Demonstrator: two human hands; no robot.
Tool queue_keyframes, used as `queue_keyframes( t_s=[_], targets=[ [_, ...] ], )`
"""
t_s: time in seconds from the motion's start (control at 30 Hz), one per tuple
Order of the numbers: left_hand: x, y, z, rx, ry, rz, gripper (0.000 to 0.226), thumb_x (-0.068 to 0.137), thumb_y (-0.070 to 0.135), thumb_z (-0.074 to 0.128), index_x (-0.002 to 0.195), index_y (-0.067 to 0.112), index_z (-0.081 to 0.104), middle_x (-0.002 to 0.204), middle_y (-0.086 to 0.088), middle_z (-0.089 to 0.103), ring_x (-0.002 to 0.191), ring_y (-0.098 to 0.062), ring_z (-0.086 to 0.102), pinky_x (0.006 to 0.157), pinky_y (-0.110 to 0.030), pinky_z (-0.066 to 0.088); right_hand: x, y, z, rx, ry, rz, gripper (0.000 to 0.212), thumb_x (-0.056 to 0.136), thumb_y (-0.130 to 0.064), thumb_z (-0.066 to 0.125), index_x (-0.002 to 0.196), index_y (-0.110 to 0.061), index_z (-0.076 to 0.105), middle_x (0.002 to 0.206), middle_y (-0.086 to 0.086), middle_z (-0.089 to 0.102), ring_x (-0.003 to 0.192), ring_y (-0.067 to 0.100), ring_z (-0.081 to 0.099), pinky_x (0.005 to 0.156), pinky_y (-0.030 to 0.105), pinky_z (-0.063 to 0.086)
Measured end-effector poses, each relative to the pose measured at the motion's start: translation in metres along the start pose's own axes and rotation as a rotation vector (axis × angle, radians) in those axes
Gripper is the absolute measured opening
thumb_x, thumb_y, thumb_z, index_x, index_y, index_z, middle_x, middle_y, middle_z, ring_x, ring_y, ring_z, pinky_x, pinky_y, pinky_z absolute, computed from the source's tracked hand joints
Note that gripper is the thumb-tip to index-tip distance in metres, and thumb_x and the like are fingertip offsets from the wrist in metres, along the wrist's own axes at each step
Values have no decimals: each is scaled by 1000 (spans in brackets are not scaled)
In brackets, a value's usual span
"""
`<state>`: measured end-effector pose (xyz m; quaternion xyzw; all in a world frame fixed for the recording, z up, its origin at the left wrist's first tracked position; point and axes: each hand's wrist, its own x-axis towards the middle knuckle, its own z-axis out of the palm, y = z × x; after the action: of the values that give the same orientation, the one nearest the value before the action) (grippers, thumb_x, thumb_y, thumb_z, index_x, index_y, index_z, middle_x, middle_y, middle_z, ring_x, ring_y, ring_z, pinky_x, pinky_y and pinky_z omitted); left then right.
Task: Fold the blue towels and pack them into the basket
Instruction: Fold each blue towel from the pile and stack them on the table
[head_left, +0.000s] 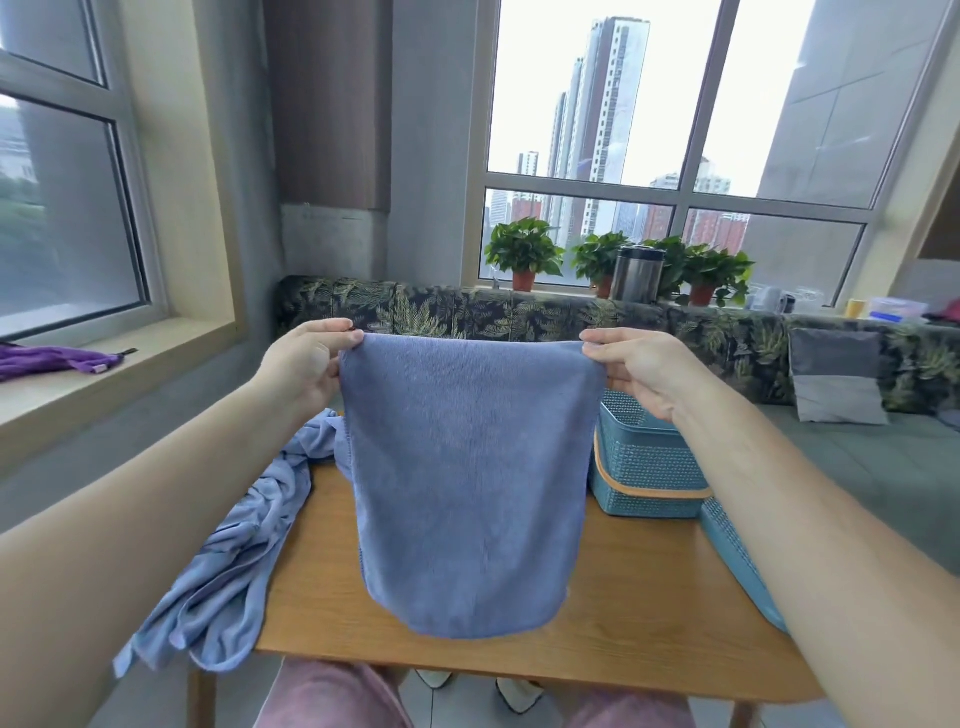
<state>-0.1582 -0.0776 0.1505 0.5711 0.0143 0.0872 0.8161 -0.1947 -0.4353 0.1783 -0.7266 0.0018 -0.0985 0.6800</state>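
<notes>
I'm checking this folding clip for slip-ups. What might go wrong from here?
1. The held towel hangs only from corner pinches of the left hand and right hand; a slipped corner would likely leave it crooked.
2. The towel pile drapes over the table's left edge and may slide to the floor.
3. The basket sits beside the right forearm, so laying the towel down might nudge it.

Left hand and right hand pinching blue towel top corners above tabletop, crumpled towels at 8 o'clock, basket at 3 o'clock

Daylit windows, patterned sofa
</notes>
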Motion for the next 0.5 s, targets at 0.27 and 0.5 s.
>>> queue_keyframes(
  t_s=[0.27,0.5],
  targets=[
    [10,-6,-4,234,48,184,30,77,-8,77,88,16,63,84,0,60,76,-17,58,69,-27,51,2,13,-2,-68,35,-37,26,82,-1,78,106,-11,75,99,11,77,87,23,72,82,33,56],
    [-21,8,-14,420,-87,330,36,75,-4,79,105,14,74,102,2,75,89,-7,66,88,-20,48,-37,9,-6,-161,58,-202,35,74,1,83,102,-18,76,95,5,77,81,10,71,68,20,53]
  ],
)
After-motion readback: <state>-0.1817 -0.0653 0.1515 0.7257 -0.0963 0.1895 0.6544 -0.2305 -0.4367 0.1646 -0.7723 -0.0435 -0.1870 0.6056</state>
